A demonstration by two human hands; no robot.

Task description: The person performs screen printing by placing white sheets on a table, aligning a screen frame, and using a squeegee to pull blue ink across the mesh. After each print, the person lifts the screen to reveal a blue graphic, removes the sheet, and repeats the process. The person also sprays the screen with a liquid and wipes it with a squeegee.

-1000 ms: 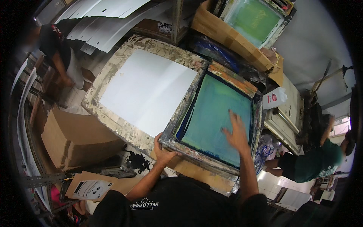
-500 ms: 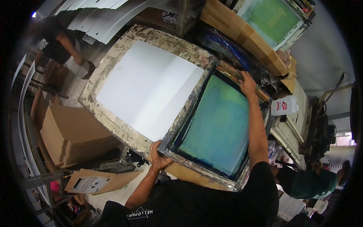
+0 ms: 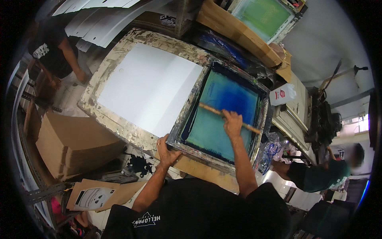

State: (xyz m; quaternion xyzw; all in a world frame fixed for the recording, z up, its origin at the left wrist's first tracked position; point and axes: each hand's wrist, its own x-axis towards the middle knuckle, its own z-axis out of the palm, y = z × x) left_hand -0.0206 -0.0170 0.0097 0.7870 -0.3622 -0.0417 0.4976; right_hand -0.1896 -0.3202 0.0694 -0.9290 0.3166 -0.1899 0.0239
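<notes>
A paint-crusted bench (image 3: 106, 73) was seen stretching in front of the person, its surface mottled with old stains and its corners rounded on the left. Its right end was taken up by a printing frame (image 3: 185, 108), whose near-left corner was placed close to the bench's near edge. The area between the frame and the bench's left edge was mostly covered by a large white sheet (image 3: 151, 85), set just beside the frame's left bar. Off the bench's near-left edge, a stack of brown cardboard (image 3: 75, 143) could be seen. Inside the frame, a mesh (image 3: 211, 139) was tinted pale blue-green, and its far right portion was overlaid by a patch of deep blue ink (image 3: 238, 99). Past the right edge of the bench, a white jug (image 3: 283, 94) was stood near the frame. A long wooden bar (image 3: 211, 109) was held slantwise over the mesh, one end pointed toward the frame's left bar and the other reaching its right bar. The bar was clasped near its middle by the right hand (image 3: 232, 121), with the fingers closed over it. The frame's near-left corner was gripped by the left hand (image 3: 165, 151), its fingers bent around the outside and its thumb spread along the near bar.
</notes>
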